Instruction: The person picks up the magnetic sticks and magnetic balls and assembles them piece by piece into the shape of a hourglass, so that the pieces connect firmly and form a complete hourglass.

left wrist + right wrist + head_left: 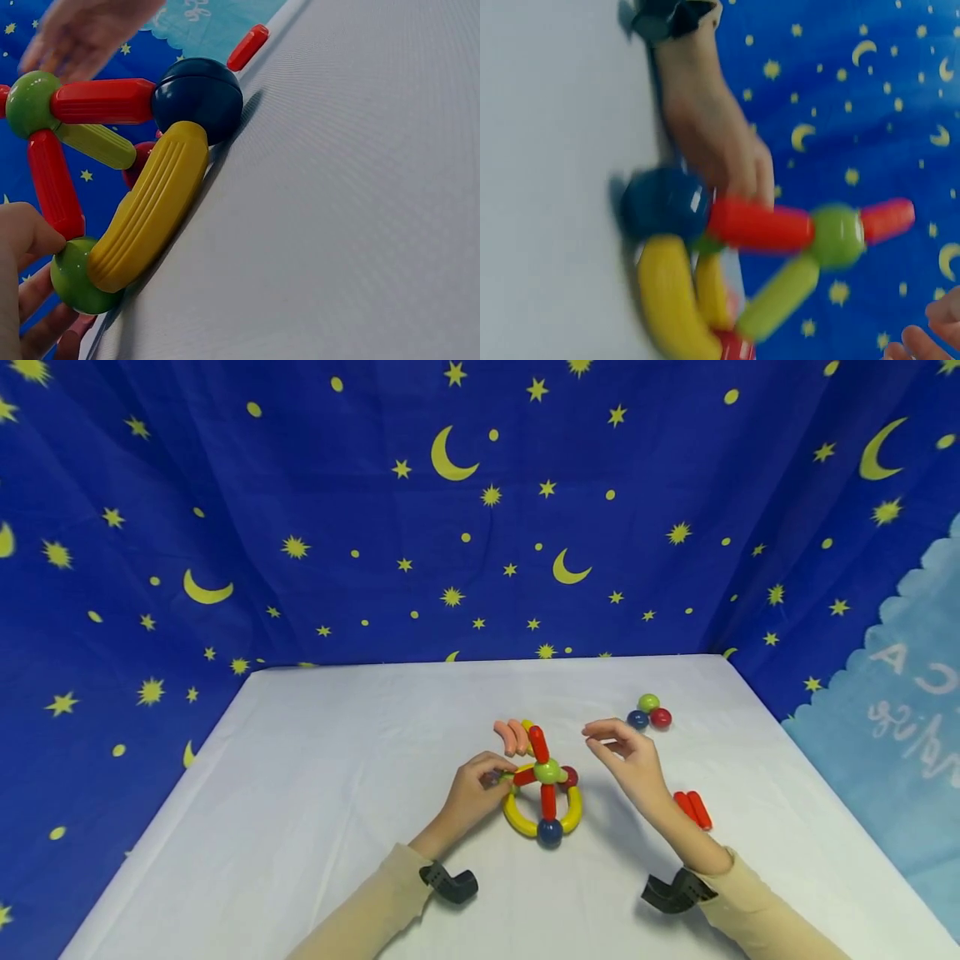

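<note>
A toy frame of rods and balls stands on the table. Its ring has yellow curved rods (521,818), a blue ball (550,833) at the near side and a dark red ball (570,777) at the right. Red rods (105,101) and a light green rod (97,144) rise to a green top ball (547,771), from which another red rod (538,744) sticks up. My left hand (474,787) holds the green corner ball (79,277) between thumb and fingers. To the right of the frame, my right hand (632,762) hovers with loosely bent fingers, holding nothing.
Behind the frame lie pink curved rods (511,737), partly beside a yellow one. Further back on the right sit loose green (648,702), blue (637,720) and red (661,718) balls. Two red rods (693,810) lie beyond my right forearm. A starry blue curtain (375,510) encloses the table.
</note>
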`<state>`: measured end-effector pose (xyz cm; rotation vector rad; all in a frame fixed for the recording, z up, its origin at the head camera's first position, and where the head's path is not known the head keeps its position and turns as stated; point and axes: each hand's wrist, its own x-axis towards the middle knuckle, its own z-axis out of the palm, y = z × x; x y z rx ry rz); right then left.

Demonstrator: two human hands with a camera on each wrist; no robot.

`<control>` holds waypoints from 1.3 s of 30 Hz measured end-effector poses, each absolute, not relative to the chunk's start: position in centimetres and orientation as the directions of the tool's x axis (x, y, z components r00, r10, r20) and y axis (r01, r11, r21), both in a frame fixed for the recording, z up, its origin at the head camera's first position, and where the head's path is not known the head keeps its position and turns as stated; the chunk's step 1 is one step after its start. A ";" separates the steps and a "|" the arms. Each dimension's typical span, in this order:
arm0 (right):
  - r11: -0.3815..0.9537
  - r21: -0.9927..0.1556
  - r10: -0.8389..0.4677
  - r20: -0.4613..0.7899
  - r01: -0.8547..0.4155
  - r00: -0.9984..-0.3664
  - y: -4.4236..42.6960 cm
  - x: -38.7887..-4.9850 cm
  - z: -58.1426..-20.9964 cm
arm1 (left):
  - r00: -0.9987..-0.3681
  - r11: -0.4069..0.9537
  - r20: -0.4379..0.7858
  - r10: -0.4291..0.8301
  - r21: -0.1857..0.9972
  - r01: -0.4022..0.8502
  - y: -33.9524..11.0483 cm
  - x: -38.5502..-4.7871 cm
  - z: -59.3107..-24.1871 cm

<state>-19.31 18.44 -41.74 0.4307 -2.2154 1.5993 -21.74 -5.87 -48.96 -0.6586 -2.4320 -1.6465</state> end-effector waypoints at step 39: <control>0.666 -0.745 0.295 0.233 0.024 -0.927 29.7 -15.7 -45.3 | -0.906 0.298 0.327 0.269 0.866 0.401 -6.0 -21.8 -49.0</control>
